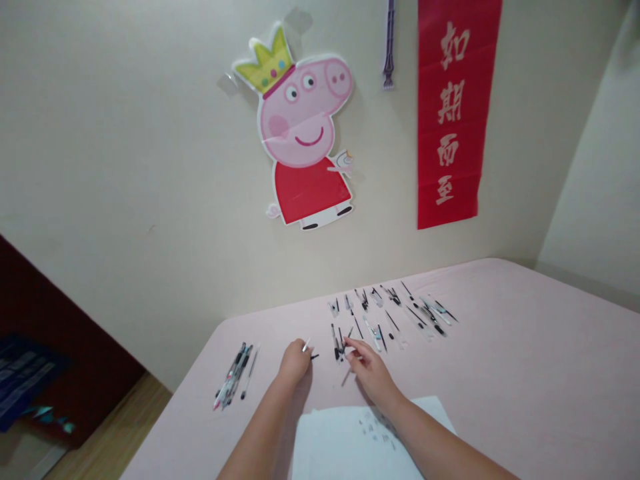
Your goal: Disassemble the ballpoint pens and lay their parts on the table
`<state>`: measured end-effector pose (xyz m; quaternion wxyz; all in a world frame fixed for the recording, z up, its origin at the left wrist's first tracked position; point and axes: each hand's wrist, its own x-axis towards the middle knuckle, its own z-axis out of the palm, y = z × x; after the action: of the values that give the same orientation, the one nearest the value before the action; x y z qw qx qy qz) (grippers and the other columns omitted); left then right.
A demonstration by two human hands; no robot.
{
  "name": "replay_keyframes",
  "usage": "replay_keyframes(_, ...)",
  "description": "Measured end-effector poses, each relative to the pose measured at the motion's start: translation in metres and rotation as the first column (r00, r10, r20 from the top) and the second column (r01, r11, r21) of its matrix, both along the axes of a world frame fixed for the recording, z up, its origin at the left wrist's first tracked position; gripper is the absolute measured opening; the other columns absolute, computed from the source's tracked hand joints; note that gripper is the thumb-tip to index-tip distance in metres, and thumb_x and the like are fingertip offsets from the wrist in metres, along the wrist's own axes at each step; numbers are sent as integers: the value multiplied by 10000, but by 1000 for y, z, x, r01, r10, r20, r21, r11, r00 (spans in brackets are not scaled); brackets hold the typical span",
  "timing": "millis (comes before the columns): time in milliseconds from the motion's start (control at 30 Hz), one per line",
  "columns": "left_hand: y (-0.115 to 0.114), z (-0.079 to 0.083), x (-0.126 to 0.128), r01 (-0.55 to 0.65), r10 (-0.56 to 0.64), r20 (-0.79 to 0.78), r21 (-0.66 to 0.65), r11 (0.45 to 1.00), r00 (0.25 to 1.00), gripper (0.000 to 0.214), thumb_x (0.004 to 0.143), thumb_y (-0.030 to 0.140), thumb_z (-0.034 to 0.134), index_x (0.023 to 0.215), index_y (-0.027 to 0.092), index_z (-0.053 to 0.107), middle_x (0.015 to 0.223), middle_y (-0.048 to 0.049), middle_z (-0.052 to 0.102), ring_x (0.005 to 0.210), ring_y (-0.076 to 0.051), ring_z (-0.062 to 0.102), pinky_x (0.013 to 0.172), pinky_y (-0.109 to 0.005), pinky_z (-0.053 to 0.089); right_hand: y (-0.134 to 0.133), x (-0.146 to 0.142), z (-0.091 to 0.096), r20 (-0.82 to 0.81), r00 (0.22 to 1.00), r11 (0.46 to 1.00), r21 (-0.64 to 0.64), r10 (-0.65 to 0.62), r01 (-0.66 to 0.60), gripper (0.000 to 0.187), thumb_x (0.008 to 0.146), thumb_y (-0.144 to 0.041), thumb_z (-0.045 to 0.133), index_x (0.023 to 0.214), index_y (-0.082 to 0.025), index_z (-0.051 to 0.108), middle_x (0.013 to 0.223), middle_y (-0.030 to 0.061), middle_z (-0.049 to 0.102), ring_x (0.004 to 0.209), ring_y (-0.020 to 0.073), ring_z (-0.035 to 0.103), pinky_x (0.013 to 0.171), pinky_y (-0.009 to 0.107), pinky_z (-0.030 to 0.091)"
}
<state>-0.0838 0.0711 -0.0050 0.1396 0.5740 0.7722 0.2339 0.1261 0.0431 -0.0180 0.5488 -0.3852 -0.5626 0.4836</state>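
Fingers of the left hand grip a mostly hidden pen piece; the right hand pinches narrowly beside black pen parts, contents unclear.

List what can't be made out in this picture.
All in the head view:
Left hand: finger grip hidden by its own back.
Right hand: anything at its fingertips too small to identify.
White sheet: near end cut by bottom edge.
Purple strip: top cut by top edge.
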Motion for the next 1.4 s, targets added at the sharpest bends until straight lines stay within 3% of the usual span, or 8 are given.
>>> replay_keyframes(333,-1,-6,3,24,-24,-14,78,997,1000,111,759,199,538,789,153,635,872,-93,665,867,-206,586,767,-275,391,-3,0,3,91,996,999,40,5,-8,366,788,-278,517,1114,-182,651,1110,98,622,891,193,605,780,322,495)
replay_keyframes(467,-2,-9,3,-25,23,12,137,990,1000,173,779,200,504,859,145,647,915,-106,667,917,-217,587,814,-292,410,-9,-5,1,308,951,991,123,18,-59,376,766,-172,480,1096,-153,659,1026,100,647,911,198,592,833,327,469)
replay_keyframes(567,0,-13,4,-59,55,29,178,982,998,225,790,202,484,935,139,643,969,-114,656,967,-218,582,866,-300,409,-13,-12,9,542,840,974,206,-31,-97,391,727,-112,493,1074,-136,671,1026,110,655,1009,217,547,935,329,400)
replay_keyframes(700,2,-17,8,-70,61,47,210,975,997,265,782,178,472,976,113,640,1001,-136,648,1002,-221,575,907,-311,403,-10,-28,25,791,610,927,263,-49,-266,308,746,-127,505,988,-141,694,945,103,665,990,222,528,931,316,370)
replay_keyframes(800,1,-19,13,-70,56,67,223,972,996,269,775,165,476,984,123,641,1023,-131,650,1016,-219,576,923,-317,404,1,-43,31,865,489,899,299,-114,-320,263,773,-139,498,944,-104,695,910,124,661,989,231,516,944,320,342)
replay_keyframes(967,0,-19,15,-89,62,123,232,969,991,278,787,161,466,1007,122,632,1049,-139,661,1040,-220,586,927,-320,416,24,-64,25,900,389,879,339,-199,-335,264,804,-165,493,937,-65,698,947,167,651,1011,259,501,978,357,300)
replay_keyframes(1200,-2,-17,16,-153,93,236,253,955,967,267,851,212,424,1066,163,575,1097,-130,656,1028,-208,604,917,-333,436,38,-71,18,908,363,880,338,-211,-333,256,815,-157,494,951,-74,694,991,169,632,1047,257,490,982,362,297)
replay_keyframes(1400,-2,-21,19,-210,110,346,268,940,932,260,861,228,411,1086,158,522,1088,-135,649,1028,-197,601,911,-324,441,23,-54,26,904,371,871,346,-211,-348,255,832,-207,509,973,-82,681,991,157,630,1044,250,501,975,359,314)
